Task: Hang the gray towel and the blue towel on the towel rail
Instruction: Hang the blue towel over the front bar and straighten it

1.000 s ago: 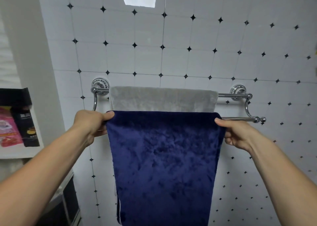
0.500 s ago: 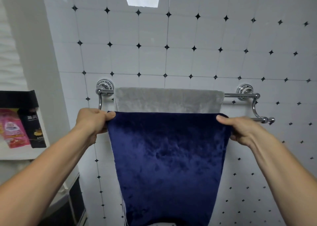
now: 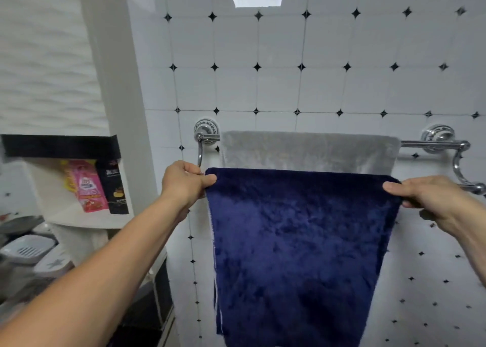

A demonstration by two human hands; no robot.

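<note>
A chrome double towel rail (image 3: 431,144) is fixed to the white tiled wall. The gray towel (image 3: 307,152) hangs over its rear bar. The dark blue towel (image 3: 297,241) drapes down in front of it, along the front bar, which it hides. My left hand (image 3: 184,183) pinches the blue towel's top left corner. My right hand (image 3: 426,196) pinches the top right corner, just left of the front bar's knob (image 3: 477,187).
A white shelf (image 3: 86,220) at the left holds a pink packet (image 3: 88,186) and a black packet (image 3: 115,186). Below it are white containers (image 3: 29,249) on a counter. A white pillar (image 3: 115,70) stands between shelf and rail.
The view has shifted left, so rail and towels sit further right in frame. Both hands keep their grip on the blue towel's top corners at the front bar.
</note>
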